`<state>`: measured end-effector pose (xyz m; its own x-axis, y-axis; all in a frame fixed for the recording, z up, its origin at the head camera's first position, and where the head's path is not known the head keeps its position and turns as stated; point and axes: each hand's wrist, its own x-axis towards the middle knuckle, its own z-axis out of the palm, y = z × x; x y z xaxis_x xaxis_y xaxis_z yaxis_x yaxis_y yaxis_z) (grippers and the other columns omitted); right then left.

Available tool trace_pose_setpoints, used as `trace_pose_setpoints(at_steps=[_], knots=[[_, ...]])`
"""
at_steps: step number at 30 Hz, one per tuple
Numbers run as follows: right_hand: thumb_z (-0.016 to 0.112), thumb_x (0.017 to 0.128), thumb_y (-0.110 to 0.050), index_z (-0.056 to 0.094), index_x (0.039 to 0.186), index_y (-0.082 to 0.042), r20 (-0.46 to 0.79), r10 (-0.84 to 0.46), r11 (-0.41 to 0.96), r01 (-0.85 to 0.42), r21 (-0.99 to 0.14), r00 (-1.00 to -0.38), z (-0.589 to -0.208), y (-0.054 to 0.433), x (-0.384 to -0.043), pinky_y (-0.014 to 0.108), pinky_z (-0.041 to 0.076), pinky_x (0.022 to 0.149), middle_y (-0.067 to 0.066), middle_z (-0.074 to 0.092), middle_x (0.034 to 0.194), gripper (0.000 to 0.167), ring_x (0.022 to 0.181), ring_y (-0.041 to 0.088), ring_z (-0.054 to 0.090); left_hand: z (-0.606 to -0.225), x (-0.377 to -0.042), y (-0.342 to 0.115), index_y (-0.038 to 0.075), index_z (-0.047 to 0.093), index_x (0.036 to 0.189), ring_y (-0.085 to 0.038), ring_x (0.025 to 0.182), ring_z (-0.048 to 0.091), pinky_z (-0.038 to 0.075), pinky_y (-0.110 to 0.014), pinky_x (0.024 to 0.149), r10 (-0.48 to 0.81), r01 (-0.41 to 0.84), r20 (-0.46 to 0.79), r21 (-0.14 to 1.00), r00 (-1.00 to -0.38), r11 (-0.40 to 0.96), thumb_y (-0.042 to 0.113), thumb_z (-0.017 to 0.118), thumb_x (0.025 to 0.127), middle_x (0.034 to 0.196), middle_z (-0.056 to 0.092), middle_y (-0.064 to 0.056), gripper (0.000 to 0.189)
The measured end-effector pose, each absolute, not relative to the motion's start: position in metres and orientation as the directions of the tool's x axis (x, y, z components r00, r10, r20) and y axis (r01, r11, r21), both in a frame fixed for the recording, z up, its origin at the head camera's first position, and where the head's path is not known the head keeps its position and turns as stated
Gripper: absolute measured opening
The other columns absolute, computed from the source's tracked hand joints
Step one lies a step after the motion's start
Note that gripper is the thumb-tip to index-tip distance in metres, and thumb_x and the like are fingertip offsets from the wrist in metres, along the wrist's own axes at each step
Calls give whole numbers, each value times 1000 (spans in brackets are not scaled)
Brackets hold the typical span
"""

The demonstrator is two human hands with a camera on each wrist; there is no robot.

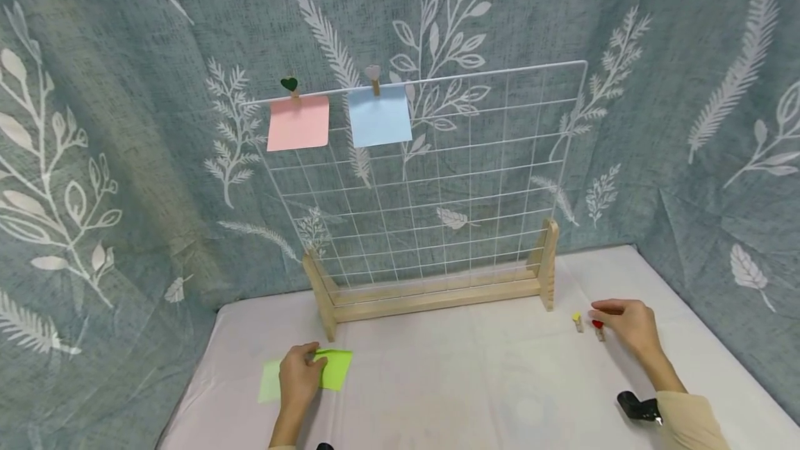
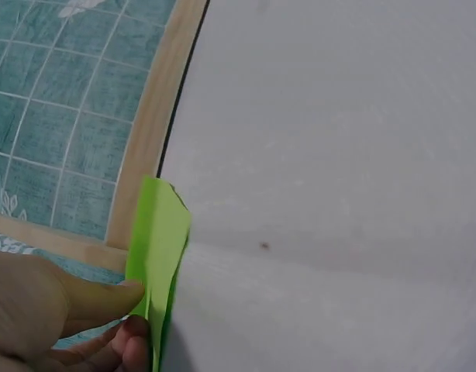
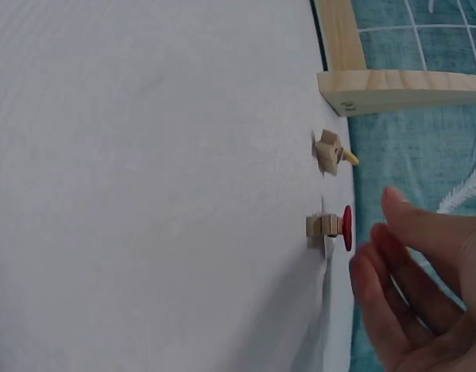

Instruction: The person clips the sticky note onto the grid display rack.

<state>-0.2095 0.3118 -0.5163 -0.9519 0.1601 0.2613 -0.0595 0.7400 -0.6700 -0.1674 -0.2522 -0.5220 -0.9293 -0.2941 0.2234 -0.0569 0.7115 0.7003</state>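
My left hand [image 1: 300, 377] pinches a bright green paper note [image 1: 337, 369] between thumb and fingers. In the left wrist view the green note [image 2: 162, 248] stands tilted up off the table. A pale green note [image 1: 270, 382] lies flat beneath, partly hidden by that hand. At the right, my right hand [image 1: 632, 328] hovers by a small wooden clothespin with a red heart [image 1: 598, 324]. The right wrist view shows a gap between its loosely bent fingers and the red heart [image 3: 346, 228]. Beside it lies a clothespin with a yellow top [image 1: 578, 318].
A white wire grid [image 1: 437, 172] stands in a wooden base [image 1: 437, 301] at the back of the white table [image 1: 469, 380]. Clothespins hold a pink note [image 1: 298, 123] and a blue note [image 1: 380, 117] on its top wire. Patterned cloth [image 1: 125, 123] hangs behind.
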Motion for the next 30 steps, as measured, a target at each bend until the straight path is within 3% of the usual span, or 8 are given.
trace_pose_setpoints(at_steps=[5, 9, 14, 19, 23, 30], knots=[[78, 83, -14, 76, 92, 5, 190, 160, 748, -7, -664, -969, -516, 316, -203, 51, 54, 75, 20, 73, 87, 22, 93, 46, 65, -522, -169, -252, -20, 63, 108, -44, 87, 63, 58, -50, 73, -271, -69, 210, 657, -939, 751, -10, 70, 80, 102, 62, -34, 30], [79, 82, -17, 74, 94, 8, 129, 148, 746, 26, -665, -980, -516, 317, -202, 55, 53, 77, 19, 73, 85, 28, 90, 45, 65, -520, -172, -251, -18, 65, 104, -46, 90, 63, 56, -55, 76, -258, -87, 214, 588, -942, 804, -9, 68, 82, 96, 62, -29, 24], [80, 82, -24, 73, 95, 9, 104, 184, 753, 71, -654, -977, -517, 318, -199, 53, 54, 72, 20, 72, 84, 36, 85, 43, 66, -519, -174, -250, -16, 66, 98, -43, 82, 63, 56, -52, 68, -256, -92, 228, 551, -939, 830, -7, 69, 81, 88, 60, -25, 19], [77, 85, -25, 75, 89, 5, 64, 170, 765, 91, -637, -983, -519, 318, -198, 50, 53, 69, 17, 73, 83, 30, 86, 43, 65, -520, -171, -251, -17, 66, 96, -43, 82, 62, 56, -52, 70, -282, -120, 204, 573, -937, 811, -6, 69, 83, 87, 61, -26, 18], [78, 84, -24, 75, 86, 4, 38, 155, 756, 94, -648, -987, -517, 316, -200, 42, 52, 64, 13, 72, 80, 28, 78, 34, 65, -523, -169, -253, -14, 67, 91, -39, 79, 64, 56, -51, 69, -286, -97, 226, 602, -931, 792, -5, 69, 84, 85, 64, -24, 12], [78, 83, -18, 73, 86, 7, -8, 141, 674, 102, -731, -990, -514, 313, -199, 23, 49, 52, 6, 71, 68, 25, 60, 13, 64, -525, -168, -256, -7, 70, 81, -22, 65, 64, 54, -26, 55, -217, -7, 243, 651, -945, 759, -6, 73, 81, 78, 68, -15, 4]])
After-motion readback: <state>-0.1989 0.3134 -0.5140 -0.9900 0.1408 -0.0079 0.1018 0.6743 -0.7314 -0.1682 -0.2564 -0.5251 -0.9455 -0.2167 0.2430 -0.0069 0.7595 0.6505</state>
